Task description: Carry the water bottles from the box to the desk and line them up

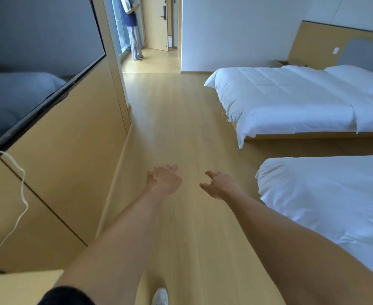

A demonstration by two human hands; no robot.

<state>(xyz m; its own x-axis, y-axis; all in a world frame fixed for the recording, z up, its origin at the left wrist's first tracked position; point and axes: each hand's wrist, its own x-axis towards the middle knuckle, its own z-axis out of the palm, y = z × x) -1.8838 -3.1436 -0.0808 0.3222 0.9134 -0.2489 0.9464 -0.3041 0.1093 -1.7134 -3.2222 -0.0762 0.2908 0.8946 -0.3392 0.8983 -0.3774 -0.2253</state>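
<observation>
Reaching forward over the wooden floor (181, 128), the left hand (164, 180) and the right hand (219, 184) both hang empty, fingers loosely spread, with nothing between them. No water bottles show anywhere, and the desk cannot be made out for sure. A cardboard box (288, 62) with raised flaps sits at the far edge of the far bed (291, 100), by the headboard, and may be the one holding them, though its contents are hidden. Full bottles would likely be heavy for their size, smooth and a little slippery, best gripped round the middle of the body rather than by the cap. Pale laminate planks run lengthwise; the white duvets look soft and rumpled; the dark wall screen (33, 62) is glossy.
</observation>
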